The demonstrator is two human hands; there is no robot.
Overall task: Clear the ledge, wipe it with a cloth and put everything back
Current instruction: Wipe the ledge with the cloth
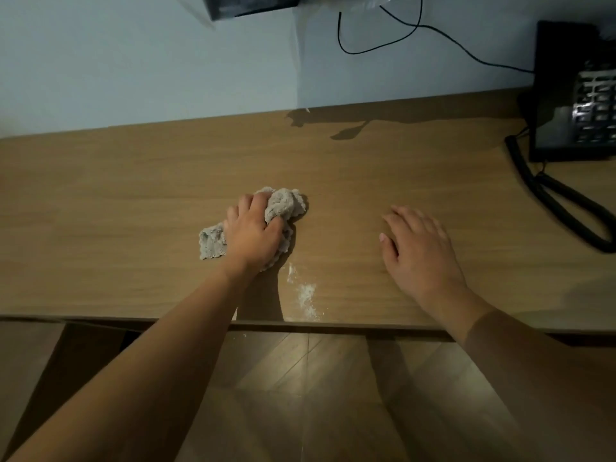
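left hand (255,230) clenched on cloth (283,206), right hand (418,246) flat, released on ledge (133,211). risk: powder (305,293) (near front edge) gets swept onto floor.

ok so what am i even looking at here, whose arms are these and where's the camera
The camera sits on a person's head, looking forward and down, so the two bare arms are their own. The left hand grips a crumpled grey cloth on a wooden ledge, next to a smear of white powder near the front edge. The right hand lies flat on the wood, holding nothing. At the far right stands a black desk phone with a coiled cord.
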